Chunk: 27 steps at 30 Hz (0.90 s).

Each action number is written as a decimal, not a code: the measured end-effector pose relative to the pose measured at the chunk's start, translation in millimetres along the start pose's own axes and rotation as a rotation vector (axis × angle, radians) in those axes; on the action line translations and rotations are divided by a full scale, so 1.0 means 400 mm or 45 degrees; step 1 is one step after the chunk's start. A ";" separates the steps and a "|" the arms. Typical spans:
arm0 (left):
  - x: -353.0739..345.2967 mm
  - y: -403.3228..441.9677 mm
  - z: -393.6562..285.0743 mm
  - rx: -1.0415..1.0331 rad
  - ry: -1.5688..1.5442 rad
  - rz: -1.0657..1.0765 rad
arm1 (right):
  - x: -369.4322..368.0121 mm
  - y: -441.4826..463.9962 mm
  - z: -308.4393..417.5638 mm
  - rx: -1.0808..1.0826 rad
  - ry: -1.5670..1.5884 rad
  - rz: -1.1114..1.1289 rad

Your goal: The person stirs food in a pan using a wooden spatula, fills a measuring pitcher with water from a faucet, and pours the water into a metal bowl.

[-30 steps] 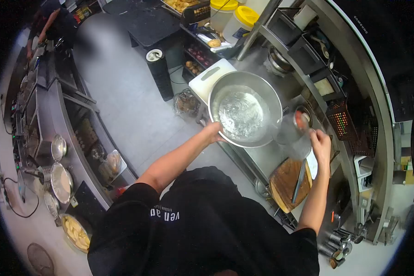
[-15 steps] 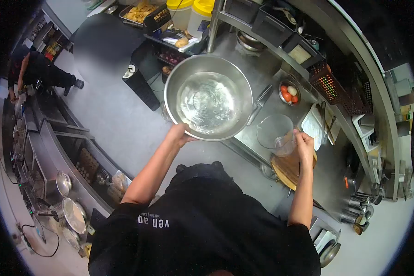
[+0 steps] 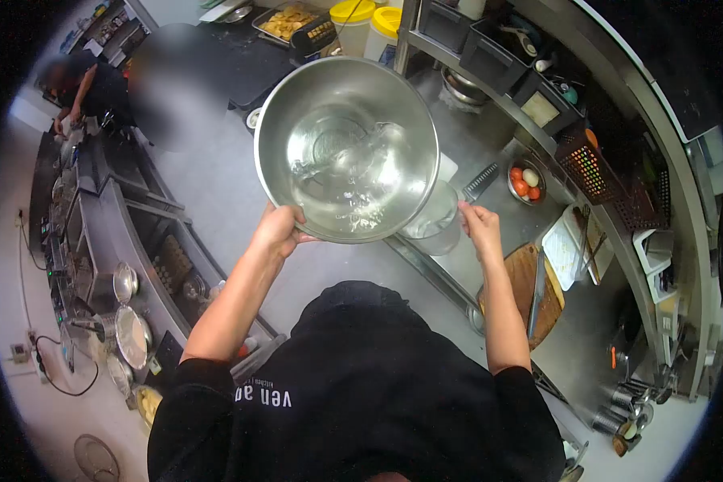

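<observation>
A large stainless steel mixing bowl (image 3: 301, 100) with clear water in it is tilted to the right. My left hand (image 3: 277, 228) grips its near rim, thumb over the edge. My right hand (image 3: 480, 228) is closed on the handle of a clear jug (image 3: 439, 233). The jug stands just under the bowl's lower right rim, which hides part of its mouth. Whether water is crossing the rim I cannot make out. Right of the jug, a small bowl (image 3: 512, 189) holds tomatoes and a pale round item, beside a dark ridged tool (image 3: 480, 181).
A wooden cutting board (image 3: 550, 315) with a knife (image 3: 536, 291) lies on the steel counter at right, near a white tray (image 3: 560, 251). Crates (image 3: 590, 161) line the shelf above. A co-worker (image 3: 96, 92) stands at far left. Yellow-lidded tubs (image 3: 352, 11) are at the back.
The bowl has tilted to the right, and its water has shifted that way. My right hand has brought the jug left and up to the bowl's rim, uncovering the cutting board and knife.
</observation>
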State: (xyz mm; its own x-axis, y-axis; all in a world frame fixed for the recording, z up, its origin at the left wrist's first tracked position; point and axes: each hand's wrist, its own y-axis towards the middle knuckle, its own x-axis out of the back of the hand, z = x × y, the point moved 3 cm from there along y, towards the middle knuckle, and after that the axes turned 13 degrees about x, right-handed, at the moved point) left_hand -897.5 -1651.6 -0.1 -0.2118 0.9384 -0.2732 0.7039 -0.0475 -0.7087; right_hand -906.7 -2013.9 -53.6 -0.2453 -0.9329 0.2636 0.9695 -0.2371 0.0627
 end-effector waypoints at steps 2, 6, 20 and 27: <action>0.005 -0.005 0.006 0.008 -0.013 0.006 | -0.015 0.012 -0.018 0.003 0.033 0.055; -0.012 -0.030 0.009 0.007 -0.009 -0.060 | -0.023 0.015 -0.028 -0.037 0.099 0.110; -0.069 -0.060 -0.011 -0.064 -0.048 -0.181 | -0.031 0.032 -0.019 -0.105 0.142 0.088; -0.073 -0.065 -0.016 -0.126 -0.027 -0.192 | -0.037 0.034 -0.040 -0.093 0.185 0.061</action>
State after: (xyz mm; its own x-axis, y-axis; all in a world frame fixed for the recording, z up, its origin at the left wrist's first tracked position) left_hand -905.3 -1675.6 30.2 -0.3334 0.9248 -0.1834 0.7262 0.1279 -0.6755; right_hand -890.0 -2007.6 -72.1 -0.2018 -0.9717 0.1227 0.9785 -0.2055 -0.0182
